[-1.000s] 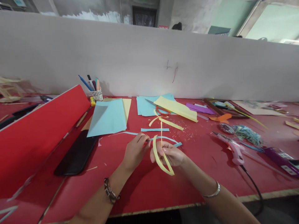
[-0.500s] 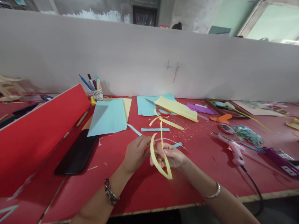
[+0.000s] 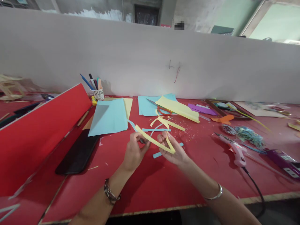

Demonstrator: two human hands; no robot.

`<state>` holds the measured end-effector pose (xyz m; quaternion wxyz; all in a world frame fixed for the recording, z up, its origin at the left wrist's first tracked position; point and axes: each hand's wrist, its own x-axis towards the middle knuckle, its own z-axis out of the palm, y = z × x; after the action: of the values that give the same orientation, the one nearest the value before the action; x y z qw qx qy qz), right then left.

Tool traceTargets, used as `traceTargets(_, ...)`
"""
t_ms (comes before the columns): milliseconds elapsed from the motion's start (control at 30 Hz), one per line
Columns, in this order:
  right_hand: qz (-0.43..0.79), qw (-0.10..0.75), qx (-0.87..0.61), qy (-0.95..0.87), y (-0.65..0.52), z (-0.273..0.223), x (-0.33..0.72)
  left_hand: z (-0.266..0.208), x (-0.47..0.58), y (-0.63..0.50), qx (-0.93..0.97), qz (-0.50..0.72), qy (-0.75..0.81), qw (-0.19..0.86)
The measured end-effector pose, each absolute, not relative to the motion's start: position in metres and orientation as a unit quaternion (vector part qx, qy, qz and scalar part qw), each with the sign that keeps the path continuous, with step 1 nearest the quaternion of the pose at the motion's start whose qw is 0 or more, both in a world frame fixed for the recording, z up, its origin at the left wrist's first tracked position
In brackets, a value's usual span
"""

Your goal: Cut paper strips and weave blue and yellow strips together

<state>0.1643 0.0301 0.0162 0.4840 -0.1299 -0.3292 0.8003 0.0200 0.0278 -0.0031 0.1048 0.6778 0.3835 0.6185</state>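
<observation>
Over the red table, my right hand (image 3: 175,151) is closed on a folded yellow paper strip (image 3: 153,140), its sharp crease hanging at the palm side and one end curling up past the fingertips. The strip's long free part slants leftward in front of my left hand (image 3: 134,151). My left fingers are bent in a pinch; a small dark spot shows at them, and what they hold is unclear. A thin pale strip (image 3: 156,128) arcs up between the hands. Below my right hand lies a blue paper strip (image 3: 157,154); another blue strip (image 3: 152,129) lies behind.
Blue sheets (image 3: 109,117), orange-handled scissors (image 3: 164,110) and a yellow sheet (image 3: 178,108) lie behind the hands. A pink glue gun (image 3: 236,151) with its cord is at right, near tangled blue-green strips (image 3: 249,136). At left are a black phone-like slab (image 3: 76,154), a red board (image 3: 44,134) and a pen cup (image 3: 98,93).
Both hands have risen slightly and turned. The yellow strip has swung from hanging upright to slanting leftward, its crease lifted. The blue strip beneath my right hand shows more.
</observation>
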Motion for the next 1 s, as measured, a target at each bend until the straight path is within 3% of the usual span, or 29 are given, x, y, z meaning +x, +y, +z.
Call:
traceTargets(333, 0.75, 0.559, -0.181, -0.303, 0.032, 0.019, 0.165, 0.002, 0.018, 0.027, 0.704, 0.576, 0.406, 0.093)
traceTargets(700, 0.765, 0.493, -0.213, -0.356, 0.026, 0.017, 0.156, 0.008, 0.018, 0.03, 0.686, 0.587, 0.403, 0.151)
traceTargets(1000, 0.756, 0.496, -0.216, -0.367, 0.026, 0.02, 0.155, 0.006, 0.017, 0.028, 0.698, 0.58, 0.405, 0.109)
